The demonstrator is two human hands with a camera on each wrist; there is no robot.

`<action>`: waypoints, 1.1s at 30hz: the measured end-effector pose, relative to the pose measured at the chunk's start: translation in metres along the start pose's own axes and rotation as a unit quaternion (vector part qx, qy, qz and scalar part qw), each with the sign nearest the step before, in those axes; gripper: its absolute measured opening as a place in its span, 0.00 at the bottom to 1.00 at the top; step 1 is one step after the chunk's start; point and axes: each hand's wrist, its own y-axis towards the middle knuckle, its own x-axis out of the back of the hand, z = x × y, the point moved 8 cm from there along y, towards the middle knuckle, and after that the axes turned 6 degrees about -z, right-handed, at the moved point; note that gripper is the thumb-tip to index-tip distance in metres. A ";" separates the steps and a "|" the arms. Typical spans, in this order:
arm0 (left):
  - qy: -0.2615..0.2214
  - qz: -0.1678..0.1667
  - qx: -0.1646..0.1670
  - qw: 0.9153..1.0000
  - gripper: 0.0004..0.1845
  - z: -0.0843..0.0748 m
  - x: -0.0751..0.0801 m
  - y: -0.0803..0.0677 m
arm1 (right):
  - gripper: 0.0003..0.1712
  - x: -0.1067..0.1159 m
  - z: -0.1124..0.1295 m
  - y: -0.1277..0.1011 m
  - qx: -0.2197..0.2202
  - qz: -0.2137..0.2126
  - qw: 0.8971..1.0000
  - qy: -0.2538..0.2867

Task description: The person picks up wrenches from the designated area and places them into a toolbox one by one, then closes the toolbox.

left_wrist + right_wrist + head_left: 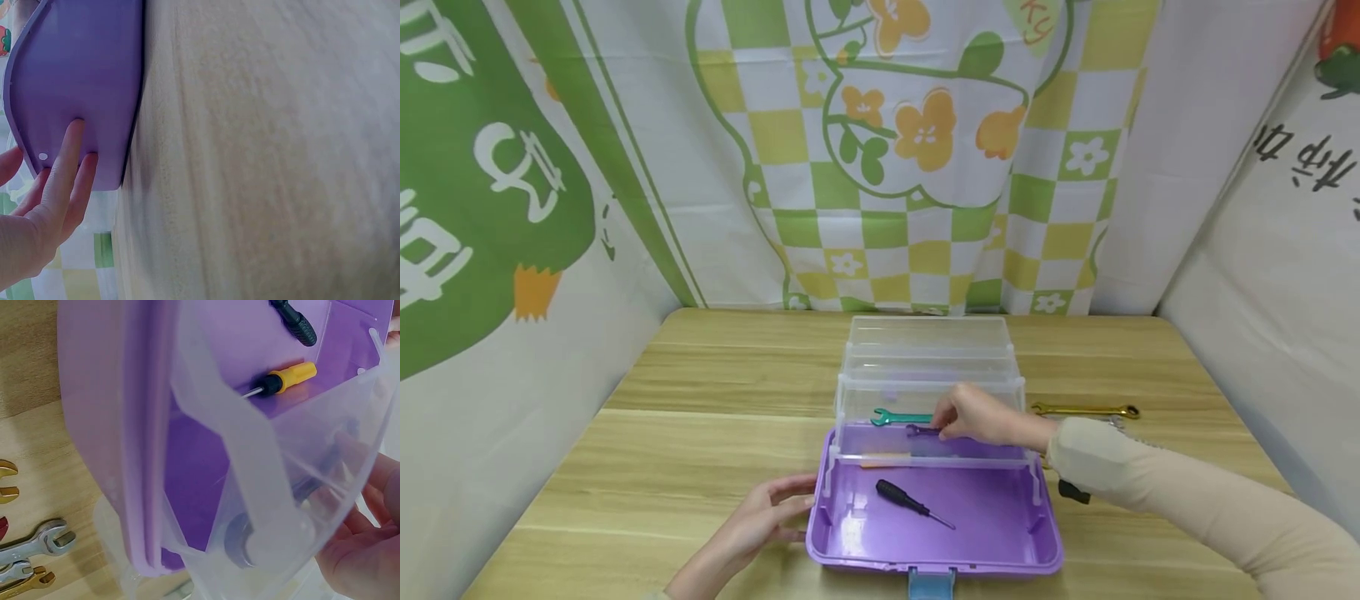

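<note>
Purple wrench: we find it in the clear upper tray of the open purple toolbox, at the tray's near edge, pinched at its right end by the fingers of our right hand, which curl over the tray's front wall. In the right wrist view the wrench shows only dimly through the clear plastic. Teal wrench: same tray, just to the left of the purple one and a little farther back. Black-handled screwdriver: loose on the purple floor of the box. Orange-handled screwdriver: also in the lower compartment, under the tray's near edge. Left hand: fingers relaxed and nearly straight, their tips resting against the box's near left corner, holding nothing. Gold wrench: on the desk to the right of the box; the right wrist view shows silver wrenches lying near it. Printed green, yellow and white cloth hangs beyond the far edge of the desk.
</note>
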 end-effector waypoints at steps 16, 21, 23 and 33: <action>-0.003 0.004 -0.005 1.000 0.29 -0.001 0.000 -0.001 | 0.06 -0.001 0.004 0.000 0.008 -0.021 0.992 -0.120; -0.001 0.006 -0.006 1.000 0.29 -0.001 -0.002 0.000 | 0.06 0.000 0.006 -0.002 0.032 -0.026 0.989 -0.140; -0.001 0.006 -0.006 1.000 0.30 -0.001 -0.002 0.000 | 0.07 0.001 0.007 -0.002 0.038 -0.026 0.989 -0.140; 0.002 0.005 -0.005 1.000 0.30 -0.002 -0.002 -0.002 | 0.08 0.007 0.007 -0.007 0.042 -0.022 0.996 -0.072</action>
